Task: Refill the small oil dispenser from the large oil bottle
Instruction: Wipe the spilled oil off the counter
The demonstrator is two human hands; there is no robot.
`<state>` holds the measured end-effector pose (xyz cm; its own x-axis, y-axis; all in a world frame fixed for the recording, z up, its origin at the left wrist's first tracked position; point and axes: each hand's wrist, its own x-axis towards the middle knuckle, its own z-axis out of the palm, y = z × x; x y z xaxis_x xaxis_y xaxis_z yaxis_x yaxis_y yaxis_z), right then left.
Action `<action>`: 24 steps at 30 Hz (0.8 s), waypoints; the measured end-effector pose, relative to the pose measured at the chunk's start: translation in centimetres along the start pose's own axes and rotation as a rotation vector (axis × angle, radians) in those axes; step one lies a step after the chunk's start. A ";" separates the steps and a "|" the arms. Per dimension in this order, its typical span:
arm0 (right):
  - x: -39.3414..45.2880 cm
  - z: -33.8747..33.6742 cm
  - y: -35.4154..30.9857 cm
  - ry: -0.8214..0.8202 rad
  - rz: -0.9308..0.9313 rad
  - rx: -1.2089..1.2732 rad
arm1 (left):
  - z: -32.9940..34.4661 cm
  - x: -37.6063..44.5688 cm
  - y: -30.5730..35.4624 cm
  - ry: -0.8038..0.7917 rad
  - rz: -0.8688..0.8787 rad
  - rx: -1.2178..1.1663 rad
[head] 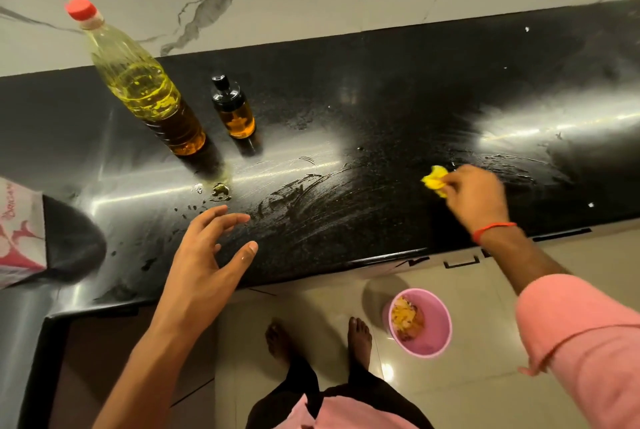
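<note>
Toward the table's (381, 89) back-left corner: large oil bottle (145, 89), red cap on, part full, upright; likely heavy, plastic walls yielding, best gripped round the body. Just beside it, apart: small oil dispenser (233, 109), capped, probably glass, slick. Near front edge: spilled oil (220, 191). Left hand (204, 262), fingers spread, empty. Right hand (474, 194), fingers pinching yellow cloth (434, 179).

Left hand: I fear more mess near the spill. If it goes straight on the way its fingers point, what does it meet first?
Probably the oil puddle on the countertop, just ahead of the left hand; beyond it stands the small dispenser. Depth is unclear.
</note>
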<state>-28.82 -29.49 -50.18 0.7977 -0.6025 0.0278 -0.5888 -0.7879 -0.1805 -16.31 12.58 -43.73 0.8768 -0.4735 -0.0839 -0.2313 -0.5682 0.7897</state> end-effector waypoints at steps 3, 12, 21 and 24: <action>0.7 -1.3 0.8 0.001 0.159 -0.030 | -0.4 -0.5 -0.4 0.013 -0.006 0.003; -3.1 2.5 -20.7 -0.174 -0.260 0.191 | -1.7 -1.7 -1.7 0.076 -0.056 0.013; -6.2 3.4 -23.8 -0.321 -0.726 0.116 | -1.8 -1.2 -1.6 0.080 -0.058 -0.012; -2.0 2.5 -16.5 -0.120 -0.595 0.078 | -2.4 -1.6 -2.1 0.080 -0.079 -0.029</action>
<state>-20.40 -14.93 -49.75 0.9985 -0.0400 0.0363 -0.0301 -0.9703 -0.2399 -16.21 16.12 -43.84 0.9228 -0.3723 -0.0990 -0.1486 -0.5811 0.8001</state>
